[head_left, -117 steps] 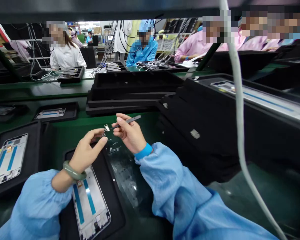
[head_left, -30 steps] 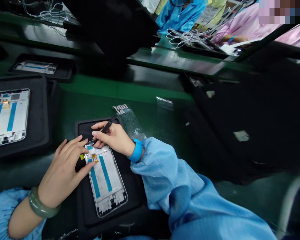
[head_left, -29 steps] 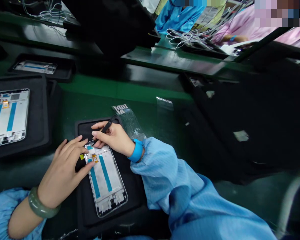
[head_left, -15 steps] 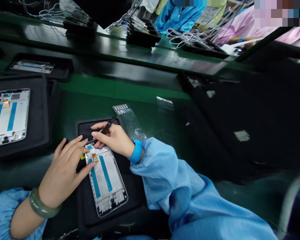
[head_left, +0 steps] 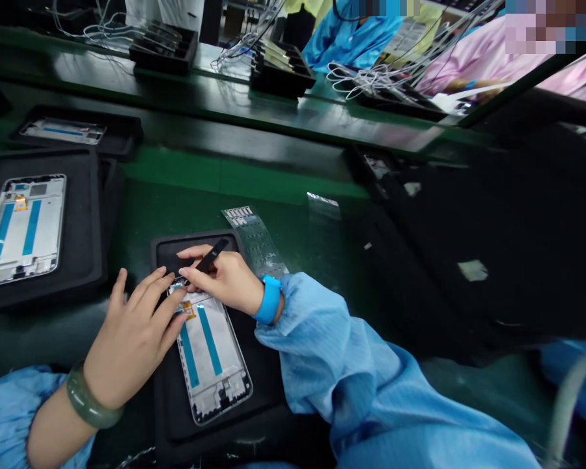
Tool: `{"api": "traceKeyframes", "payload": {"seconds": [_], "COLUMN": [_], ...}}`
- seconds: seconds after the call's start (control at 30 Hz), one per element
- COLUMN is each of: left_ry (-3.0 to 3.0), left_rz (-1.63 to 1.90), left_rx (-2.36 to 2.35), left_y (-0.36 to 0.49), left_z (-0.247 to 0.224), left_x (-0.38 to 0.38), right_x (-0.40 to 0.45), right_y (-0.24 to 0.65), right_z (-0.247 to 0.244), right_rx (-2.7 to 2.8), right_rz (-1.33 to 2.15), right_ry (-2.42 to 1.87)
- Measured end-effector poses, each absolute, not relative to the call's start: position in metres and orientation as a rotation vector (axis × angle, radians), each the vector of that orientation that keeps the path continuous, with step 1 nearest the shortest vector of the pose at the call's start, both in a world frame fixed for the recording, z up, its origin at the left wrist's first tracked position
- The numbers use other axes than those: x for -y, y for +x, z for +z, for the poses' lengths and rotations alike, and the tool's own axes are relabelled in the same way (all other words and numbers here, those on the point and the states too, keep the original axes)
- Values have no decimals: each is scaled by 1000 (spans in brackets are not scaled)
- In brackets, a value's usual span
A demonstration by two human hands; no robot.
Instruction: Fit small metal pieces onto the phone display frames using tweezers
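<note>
A silver phone frame (head_left: 219, 365) with blue strips and an orange flex piece lies on a black foam tray (head_left: 170, 417). My left hand (head_left: 137, 326) rests over the frame's upper left edge, fingers spread, fingertips touching it. In my right hand (head_left: 224, 280) is a black tweezers-like tool (head_left: 212, 255), pinched between thumb and fingers, its tip at the frame's top end. The tip itself is hidden by the fingers. Behind my right hand, a clear sheet with small white labels (head_left: 256, 238) lies on the green table.
On the left, another phone frame (head_left: 24, 225) lies on stacked trays (head_left: 85, 221), with a further frame (head_left: 63, 130) behind. A clear strip (head_left: 323, 206) lies mid-table. Black boxes (head_left: 280, 71) and cables stand on the back ledge. Black cloth (head_left: 517, 260) covers the right side. People sit beyond.
My left hand has shifted slightly right, its fingers further over the top of the frame. The black tool in my right hand has tilted a little. The view has shifted slightly.
</note>
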State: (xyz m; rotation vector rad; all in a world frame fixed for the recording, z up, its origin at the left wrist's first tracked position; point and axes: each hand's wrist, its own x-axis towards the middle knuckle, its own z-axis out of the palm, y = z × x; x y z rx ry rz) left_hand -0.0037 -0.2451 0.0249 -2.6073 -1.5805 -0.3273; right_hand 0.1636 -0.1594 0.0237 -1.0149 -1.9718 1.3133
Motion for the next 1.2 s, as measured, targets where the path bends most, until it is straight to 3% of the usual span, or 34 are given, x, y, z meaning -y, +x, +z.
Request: {"api": "traceKeyframes", "payload": {"seconds": [0.1,0.3,1.2], "left_ry": [-2569,-2537,-2547], "left_rz": [-261,-239,-281], "left_rx": [1587,1618,1666], "left_y": [1,7,4], "left_z": [27,27,21], "left_x": [247,248,248], "right_x": [158,151,157], "right_y": [163,161,160], "right_z": [27,29,24], "right_rx": [2035,1541,2058], "right_rz": [1208,1399,1067], "right_ry": [-988,-972,-894]}}
